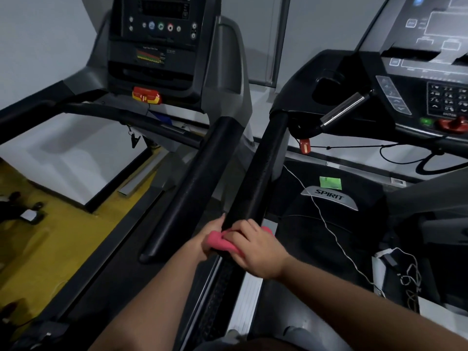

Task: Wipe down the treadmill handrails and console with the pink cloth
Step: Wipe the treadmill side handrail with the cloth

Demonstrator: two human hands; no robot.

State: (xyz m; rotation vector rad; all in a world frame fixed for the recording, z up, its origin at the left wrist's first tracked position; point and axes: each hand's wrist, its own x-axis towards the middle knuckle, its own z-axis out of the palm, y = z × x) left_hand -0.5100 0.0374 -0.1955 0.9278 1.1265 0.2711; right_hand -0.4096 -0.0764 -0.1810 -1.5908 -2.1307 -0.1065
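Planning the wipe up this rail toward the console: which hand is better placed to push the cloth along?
Right. The right hand lies over the pink cloth atop the handrail; the left hand only grips its side.

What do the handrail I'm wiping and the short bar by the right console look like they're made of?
Handrail: likely black foam or rubber padding, matte with a faintly pitted surface. Bar: probably polished metal, with bright streaky reflections. Cloth: soft pink fabric, bunched in folds under both hands.
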